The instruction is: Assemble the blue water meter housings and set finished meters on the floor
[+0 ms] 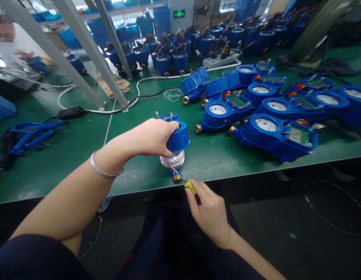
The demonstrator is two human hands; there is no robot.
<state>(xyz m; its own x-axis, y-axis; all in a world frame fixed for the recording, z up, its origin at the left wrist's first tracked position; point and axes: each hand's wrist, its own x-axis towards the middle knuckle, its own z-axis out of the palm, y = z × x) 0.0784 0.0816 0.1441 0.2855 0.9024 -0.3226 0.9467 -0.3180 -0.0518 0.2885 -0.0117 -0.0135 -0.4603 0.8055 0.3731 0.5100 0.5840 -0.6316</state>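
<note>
Near the front edge of the green table stands a water meter body (173,159) with a clear, round top and a brass threaded end pointing towards me. Over it my left hand (157,136) grips a blue plastic meter housing (180,138), fingers wrapped round its far side and partly hidden. The housing is tilted and sits just above the clear top; whether they touch I cannot tell. My right hand (211,210) is closed on a screwdriver (189,186) with a yellow handle. Its metal tip meets the rim of the meter body.
Several blue water meters (266,124) with dials and small displays lie to the right. A blue hand tool (34,136) lies at the left, by a black adapter (71,112) and cables. Grey posts (81,50) rise behind. Another person's hand (22,54) shows at far left.
</note>
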